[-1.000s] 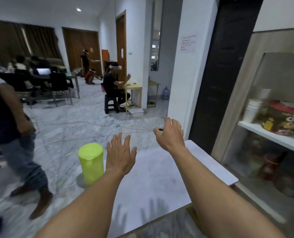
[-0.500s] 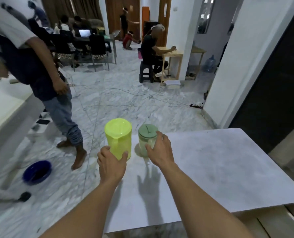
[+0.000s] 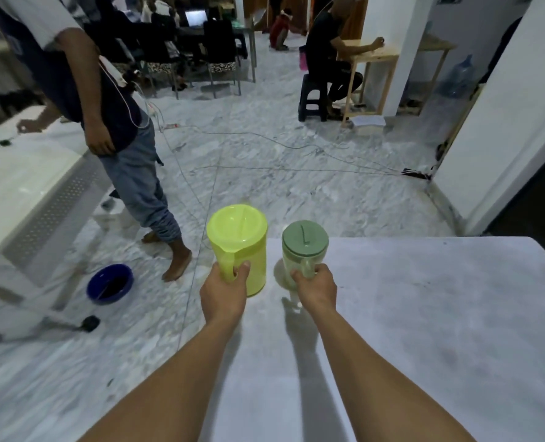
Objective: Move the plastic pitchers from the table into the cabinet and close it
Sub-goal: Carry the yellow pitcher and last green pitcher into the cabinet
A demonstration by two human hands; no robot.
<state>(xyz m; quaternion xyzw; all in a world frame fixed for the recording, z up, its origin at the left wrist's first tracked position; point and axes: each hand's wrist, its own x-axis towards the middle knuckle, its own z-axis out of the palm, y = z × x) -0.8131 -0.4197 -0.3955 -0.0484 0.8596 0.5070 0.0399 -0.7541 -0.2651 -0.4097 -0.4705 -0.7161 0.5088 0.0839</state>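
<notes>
Head view: left hand [image 3: 224, 293] and right hand [image 3: 316, 287], merely touching before, now close around yellow pitcher [image 3: 237, 247] and green-lidded pitcher [image 3: 303, 255] handles on the table [image 3: 424, 314], ready for lifting.

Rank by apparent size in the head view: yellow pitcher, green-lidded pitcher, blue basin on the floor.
1. yellow pitcher, held by the left hand, looks largest.
2. green-lidded pitcher, held by the right hand, and blue basin: similar in the picture. The basin lies lower on the floor, so their order is unsure.
</notes>
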